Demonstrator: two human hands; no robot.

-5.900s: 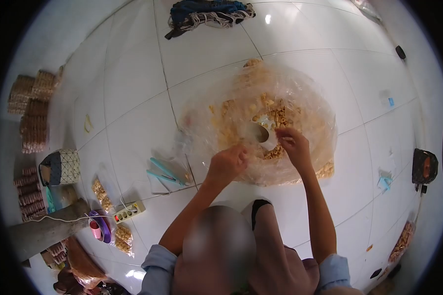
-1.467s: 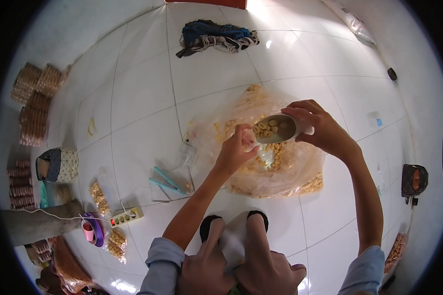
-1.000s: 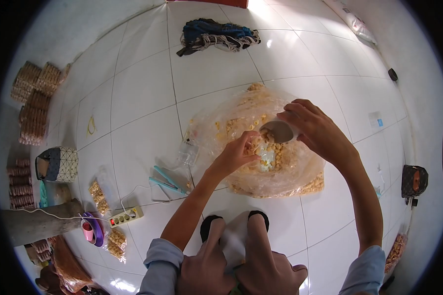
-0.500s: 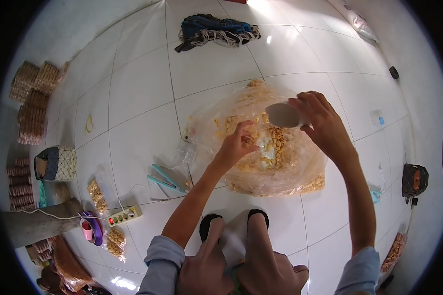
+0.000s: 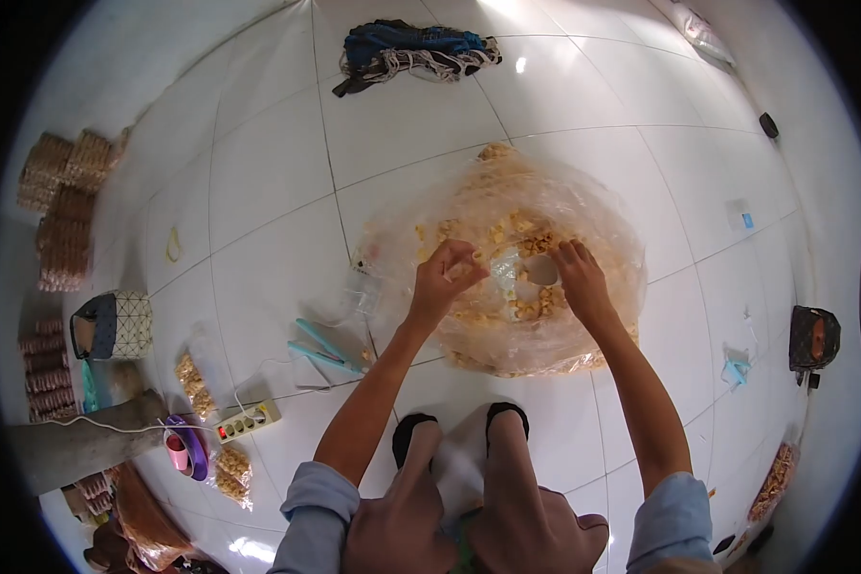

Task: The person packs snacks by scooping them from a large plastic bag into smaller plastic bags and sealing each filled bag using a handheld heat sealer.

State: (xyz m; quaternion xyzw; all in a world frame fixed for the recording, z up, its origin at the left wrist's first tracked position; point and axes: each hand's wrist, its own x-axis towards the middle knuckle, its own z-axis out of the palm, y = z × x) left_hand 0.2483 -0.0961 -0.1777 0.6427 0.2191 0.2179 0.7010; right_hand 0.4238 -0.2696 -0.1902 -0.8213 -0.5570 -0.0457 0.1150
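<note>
A large clear plastic bag [image 5: 584,206] full of golden ring-shaped and curled snack pieces [image 5: 536,244] lies open on the floor before me. My right hand [image 5: 581,275] grips a pale cup [image 5: 542,270] by its side, low in the bag's opening among the snacks. My left hand [image 5: 447,275] is at the opening's left side, fingers curled and thumb drawn close to them. Something small and pale shows at its fingertips, too small to name. Shiny clear plastic [image 5: 504,270] lies between the two hands.
Left of the bag lies a light-blue long-handled tool [image 5: 320,346], perhaps a sealer. A power strip [image 5: 249,421], small snack bags [image 5: 194,385] and a purple dish [image 5: 196,450] are farther left. Packet stacks [image 5: 65,239] line the left wall. A blue bundle [image 5: 416,53] lies ahead.
My right hand has lowered the cup from above the bag into its opening, moving left and nearer me. My left hand's fingers have drawn closer together.
</note>
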